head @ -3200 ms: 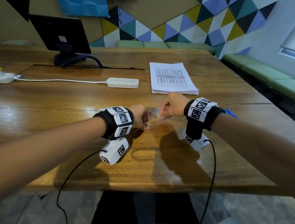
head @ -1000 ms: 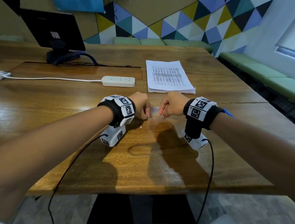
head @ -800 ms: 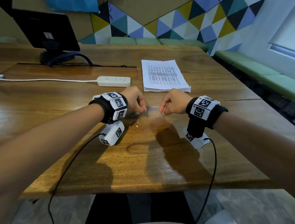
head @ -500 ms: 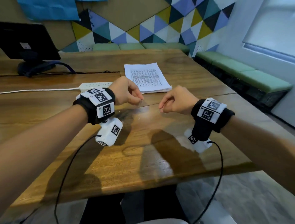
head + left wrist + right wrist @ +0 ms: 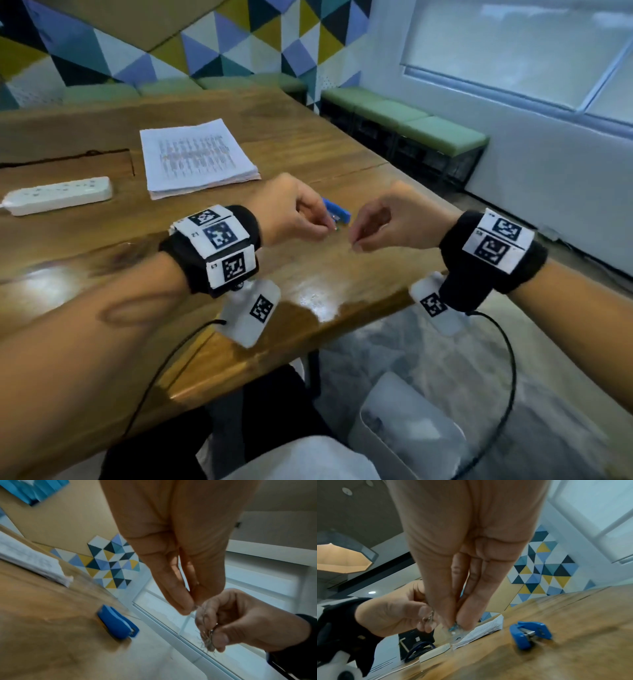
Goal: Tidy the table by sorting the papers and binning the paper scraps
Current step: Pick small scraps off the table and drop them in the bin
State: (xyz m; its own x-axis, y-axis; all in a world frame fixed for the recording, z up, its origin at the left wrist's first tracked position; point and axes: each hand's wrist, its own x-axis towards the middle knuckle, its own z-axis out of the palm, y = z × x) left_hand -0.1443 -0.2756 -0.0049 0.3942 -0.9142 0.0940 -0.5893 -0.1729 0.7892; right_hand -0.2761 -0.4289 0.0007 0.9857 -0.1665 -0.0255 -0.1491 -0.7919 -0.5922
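Observation:
My left hand [image 5: 330, 228] and right hand [image 5: 356, 241] hover close together above the table's right corner. Each pinches tiny scraps between thumb and fingertips. In the left wrist view the right hand holds a tuft of thin, wiry scraps [image 5: 208, 641], and the left fingertips [image 5: 184, 608] pinch something too small to make out. The right wrist view shows the left hand's scraps [image 5: 429, 616] and a bluish bit under the right fingertips [image 5: 453, 626]. A neat stack of printed papers [image 5: 195, 156] lies further back on the table [image 5: 102, 377]. A white bin [image 5: 407, 428] stands on the floor below the table's corner.
A small blue stapler [image 5: 337, 214] lies on the wood just beyond my hands. A white power strip [image 5: 58, 195] sits at the left. Green benches [image 5: 428, 130] line the wall on the right, under a window.
Both hands have lifted off the table with their pinched scraps and moved right toward the corner. My view has swung right and down, bringing the stapler and the bin into sight.

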